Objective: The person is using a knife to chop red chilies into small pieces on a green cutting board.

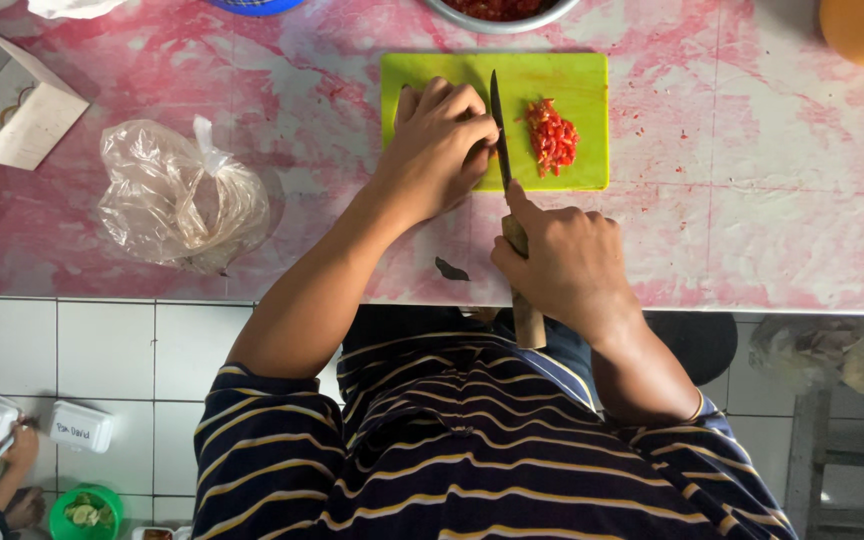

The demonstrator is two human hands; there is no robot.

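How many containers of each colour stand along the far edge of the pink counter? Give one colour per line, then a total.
Blue basket: 1
Metal bowl of red pieces: 1
Orange bowl: 1
Total: 3
All three are cut off by the top of the picture, beyond the green cutting board.

Open table [782,200] surface lies right of the green cutting board [572,75], bounded above by the orange bowl [857,35]. Left of the board, the clear plastic bag [177,195] and white box [7,100] obstruct passage. A metal bowl [502,12] blocks the far edge.
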